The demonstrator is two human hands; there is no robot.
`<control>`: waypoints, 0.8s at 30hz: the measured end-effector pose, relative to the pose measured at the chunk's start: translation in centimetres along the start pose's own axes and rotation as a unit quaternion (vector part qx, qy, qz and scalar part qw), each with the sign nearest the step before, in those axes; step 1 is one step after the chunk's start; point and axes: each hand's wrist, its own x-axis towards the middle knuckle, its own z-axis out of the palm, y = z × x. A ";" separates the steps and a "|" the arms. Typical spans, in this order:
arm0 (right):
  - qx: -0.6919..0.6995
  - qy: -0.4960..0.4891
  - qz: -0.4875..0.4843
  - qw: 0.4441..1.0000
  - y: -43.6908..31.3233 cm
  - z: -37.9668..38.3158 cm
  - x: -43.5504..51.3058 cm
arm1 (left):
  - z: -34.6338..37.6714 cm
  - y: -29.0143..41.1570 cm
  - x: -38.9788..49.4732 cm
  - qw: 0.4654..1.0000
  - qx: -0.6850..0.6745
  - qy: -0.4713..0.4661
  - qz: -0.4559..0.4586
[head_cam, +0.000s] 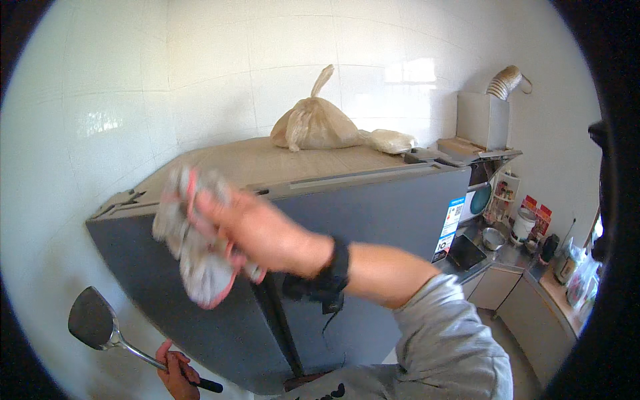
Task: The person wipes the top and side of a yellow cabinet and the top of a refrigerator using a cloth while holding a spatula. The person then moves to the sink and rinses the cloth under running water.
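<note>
My right hand [270, 235], blurred, grips a crumpled grey-white cloth [210, 275] with pink edging. It is in front of the upper left of a dark grey double-door refrigerator [360, 205]. Whether the cloth touches the door cannot be told. A black strap with a small device circles my right wrist. Low at the left, my left hand [176, 372] is closed around the handle of a metal wok spatula [92, 320], whose broad blade points up and left, against the white wall. Dust-brown covers the refrigerator's top [220, 157].
A knotted, dusty plastic bag [320, 125] and a smaller wrapped bundle [392, 141] rest on the refrigerator's top by the tiled wall. To the right are a range hood [482, 120] with a foil duct [504, 82], and a counter with a metal bowl [493, 239] and a white tub [524, 224].
</note>
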 end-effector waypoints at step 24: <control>0.500 -0.006 0.176 0.848 15.7 7.2 -0.7 | 5.4 -0.2 0.9 0.977 -0.129 -0.148 0.081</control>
